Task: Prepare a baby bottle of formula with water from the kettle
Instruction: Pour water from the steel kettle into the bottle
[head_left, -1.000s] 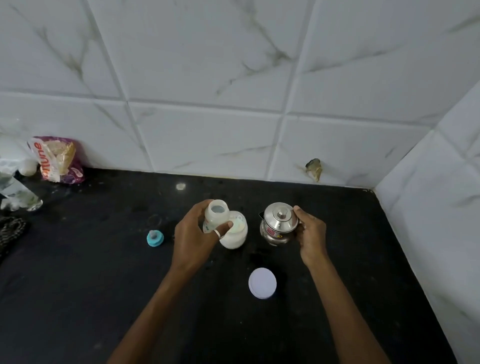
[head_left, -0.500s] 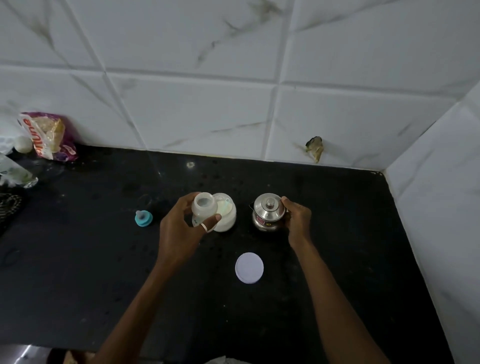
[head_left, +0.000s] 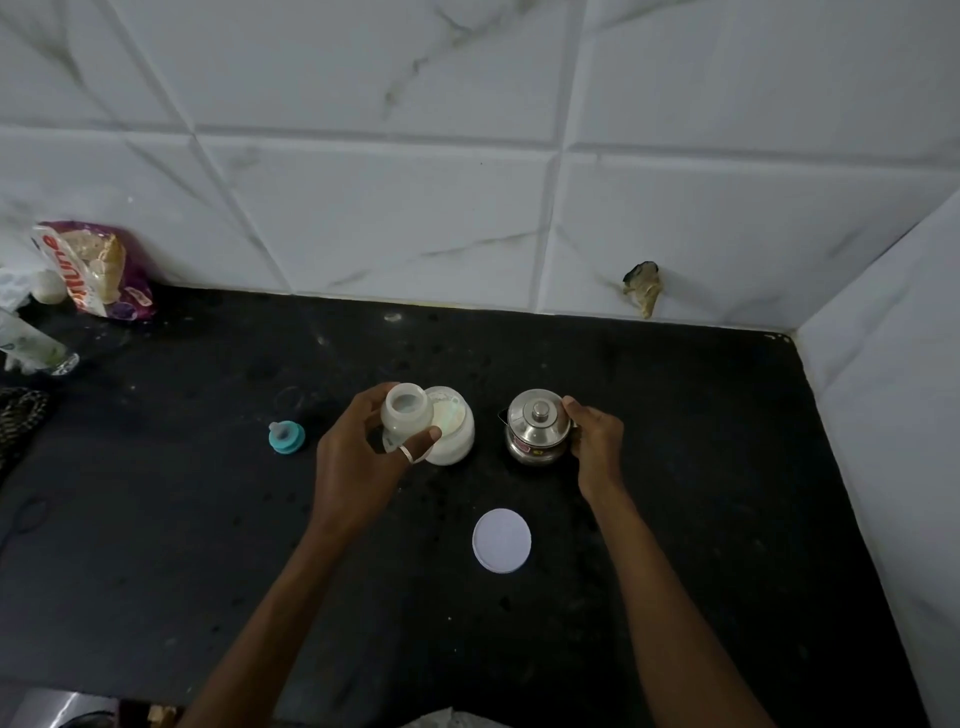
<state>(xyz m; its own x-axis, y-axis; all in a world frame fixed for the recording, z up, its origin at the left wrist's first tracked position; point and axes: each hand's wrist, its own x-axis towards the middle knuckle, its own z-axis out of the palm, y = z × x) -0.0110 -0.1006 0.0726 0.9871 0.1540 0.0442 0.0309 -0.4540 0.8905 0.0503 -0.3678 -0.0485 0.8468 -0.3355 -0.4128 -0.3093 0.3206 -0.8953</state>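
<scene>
Steel gleams at centre right of the frame, where my right hand (head_left: 595, 441) curls around the handle side of the small kettle (head_left: 537, 427); its lid is on and it stands on the black tabletop (head_left: 701, 467). My left hand (head_left: 358, 457) holds the open baby bottle (head_left: 408, 413) by its neck, thumb and fingers closed on it, tipped slightly, just in front of the open white formula jar (head_left: 452, 431) and overlapping it from this angle. Whether powder is already in the bottle I cannot tell; its inside looks pale. The jar's flat white lid (head_left: 502, 540) lies lower centre, and the teal teat cap (head_left: 286, 436) sits apart to the left. I judge I am at the water step: the kettle is gripped but not yet lifted. Next I would need to lift it, bring its spout over the narrow bottle mouth, hold the bottle steady and upright, and pour slowly so nothing spills.
</scene>
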